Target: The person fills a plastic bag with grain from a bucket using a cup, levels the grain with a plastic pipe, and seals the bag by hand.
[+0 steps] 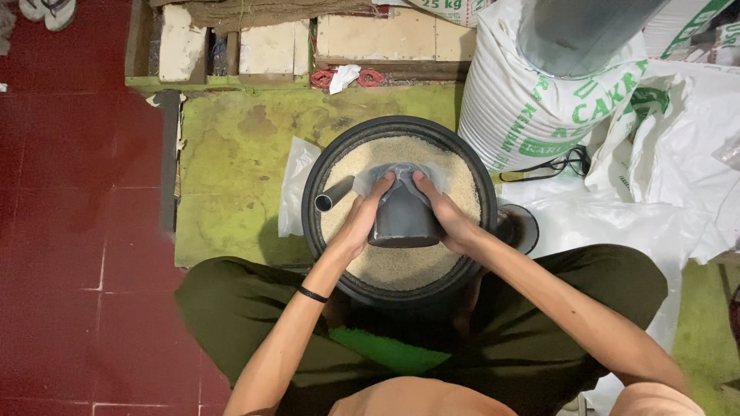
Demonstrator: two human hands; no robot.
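A round black basin [314,185] full of pale grain sits on the floor in front of my crossed legs. Over the grain I hold a dark grey funnel-shaped scoop [405,218], its narrow end pushed into a clear plastic bag [439,176]. My left hand [362,219] grips the scoop's left side, fingers up at the bag mouth. My right hand [447,216] grips the right side the same way. A short grey tube [334,195] lies in the grain at the basin's left edge.
A large white woven sack [532,100] stands at the back right, with a grey cylinder [578,31] above it. White plastic sheeting [678,185] covers the right. A green mat [231,154] lies under the basin, red tiles [77,192] to the left, wooden boards [270,46] behind.
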